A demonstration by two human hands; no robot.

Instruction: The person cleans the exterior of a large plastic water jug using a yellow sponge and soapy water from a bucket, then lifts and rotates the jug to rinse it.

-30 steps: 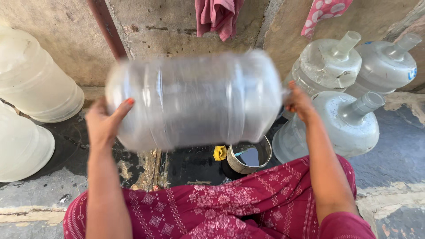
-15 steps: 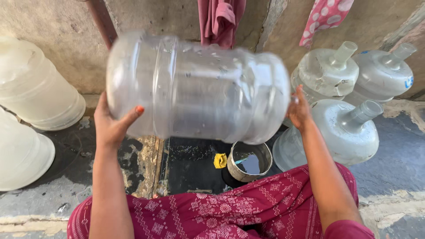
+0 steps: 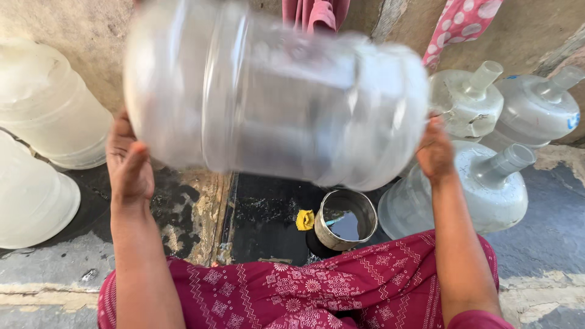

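A large clear plastic water jug [image 3: 274,97], motion-blurred, lies sideways in the air, tilted down rightward.

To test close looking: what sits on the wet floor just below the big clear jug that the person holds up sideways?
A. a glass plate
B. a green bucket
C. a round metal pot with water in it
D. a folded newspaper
C: a round metal pot holding water stands on the floor beneath the big clear jug, beside a small yellow thing.
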